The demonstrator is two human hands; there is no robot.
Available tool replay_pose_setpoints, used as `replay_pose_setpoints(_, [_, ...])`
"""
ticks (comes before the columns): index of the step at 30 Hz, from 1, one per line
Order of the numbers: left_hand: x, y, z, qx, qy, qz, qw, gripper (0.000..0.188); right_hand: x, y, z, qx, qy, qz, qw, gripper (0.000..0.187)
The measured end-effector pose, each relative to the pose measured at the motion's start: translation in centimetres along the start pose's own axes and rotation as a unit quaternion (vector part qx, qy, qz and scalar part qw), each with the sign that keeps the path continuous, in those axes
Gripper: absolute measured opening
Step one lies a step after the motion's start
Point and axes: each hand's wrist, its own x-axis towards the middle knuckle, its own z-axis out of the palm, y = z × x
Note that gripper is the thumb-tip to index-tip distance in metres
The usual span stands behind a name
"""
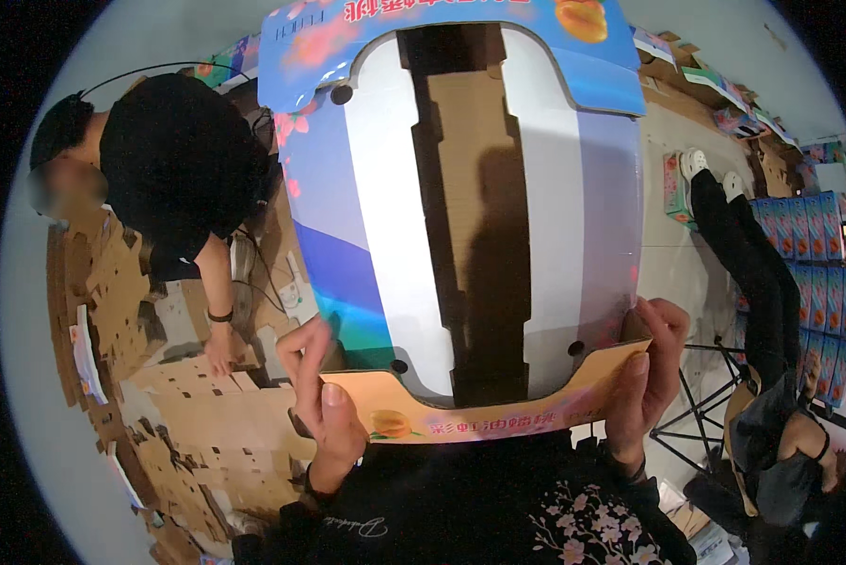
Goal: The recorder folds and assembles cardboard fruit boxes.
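A large printed cardboard fruit box fills the middle of the view, blue and purple with white bands and peach pictures. Between its two side panels a long gap shows the brown cardboard bottom inside. Closed on the left corner of the near orange end panel is my left hand, thumb on the outer face. My right hand grips the same panel's right corner, its thumb also outside and fingers behind. The far blue end flap carries a curved cut-out.
To the left, a person in black bends over, one hand on flat brown cardboard sheets. Another person's legs stretch out at right, near a black metal stand. Stacked printed boxes stand at far right.
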Motion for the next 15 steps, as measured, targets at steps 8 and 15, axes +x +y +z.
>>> replay_pose_setpoints(8, [0.3,-0.1,0.0,-0.084,-0.009,-0.024,0.996,0.036,0.8,-0.3,0.6,0.134,0.031,0.104,0.985,0.030])
replay_pose_setpoints(15, [1.6,0.2,1.3,-0.175,0.028,-0.025,0.984,0.069,1.1,0.3,1.9,0.191,0.083,0.065,0.976,0.042])
